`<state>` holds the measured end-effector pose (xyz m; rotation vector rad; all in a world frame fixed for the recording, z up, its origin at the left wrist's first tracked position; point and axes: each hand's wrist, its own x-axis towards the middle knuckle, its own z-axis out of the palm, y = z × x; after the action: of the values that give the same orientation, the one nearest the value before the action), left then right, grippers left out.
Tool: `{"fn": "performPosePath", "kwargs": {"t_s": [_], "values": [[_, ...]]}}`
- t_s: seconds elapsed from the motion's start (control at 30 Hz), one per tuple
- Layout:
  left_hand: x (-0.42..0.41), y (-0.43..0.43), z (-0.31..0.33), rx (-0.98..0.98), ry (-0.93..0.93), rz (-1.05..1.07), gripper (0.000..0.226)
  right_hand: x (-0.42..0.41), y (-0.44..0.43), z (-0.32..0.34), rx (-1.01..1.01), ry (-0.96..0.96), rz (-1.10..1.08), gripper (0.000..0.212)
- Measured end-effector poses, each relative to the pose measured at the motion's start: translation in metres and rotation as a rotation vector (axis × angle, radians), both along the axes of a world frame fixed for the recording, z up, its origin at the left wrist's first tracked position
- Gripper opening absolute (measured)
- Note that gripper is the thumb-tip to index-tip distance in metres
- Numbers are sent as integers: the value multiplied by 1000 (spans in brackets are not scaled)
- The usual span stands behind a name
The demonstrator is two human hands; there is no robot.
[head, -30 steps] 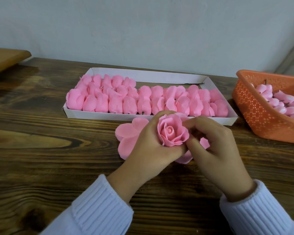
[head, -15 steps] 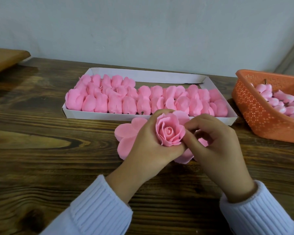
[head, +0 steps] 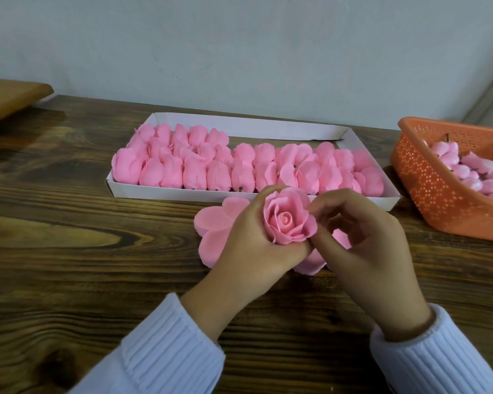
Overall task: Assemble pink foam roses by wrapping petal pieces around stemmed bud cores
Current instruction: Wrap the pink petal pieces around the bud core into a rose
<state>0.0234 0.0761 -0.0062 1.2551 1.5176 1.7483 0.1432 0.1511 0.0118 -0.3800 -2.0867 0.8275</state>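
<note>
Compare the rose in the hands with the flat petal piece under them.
The rose is wrapped into a spiral cup; the petal piece is spread flat. The left hand grips the rose and the right hand pinches its edge; the petal piece lies on the table, partly hidden. Both are pink foam.

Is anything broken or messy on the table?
Nothing looks broken or spilled. The left hand holds the rose, the right hand pinches its edge, flat petals lie beneath them, and the other pink pieces sit inside the white tray and orange basket.
</note>
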Motion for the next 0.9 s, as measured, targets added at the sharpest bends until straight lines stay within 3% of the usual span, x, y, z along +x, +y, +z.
{"fn": "performPosePath", "kwargs": {"t_s": [0.2,0.47,0.67,0.9], "values": [[-2,-2,1,-12,-145,-4,33,1,-2,2,-54,123,81,6],[-1,-2,1,-43,-251,-225,47,1,-2,1,66,62,162,20],[1,-3,4,-85,-252,-316,54,3,-1,2,142,14,97,14],[1,-4,4,-93,-416,-434,40,4,-1,2,19,68,79,13]]}}
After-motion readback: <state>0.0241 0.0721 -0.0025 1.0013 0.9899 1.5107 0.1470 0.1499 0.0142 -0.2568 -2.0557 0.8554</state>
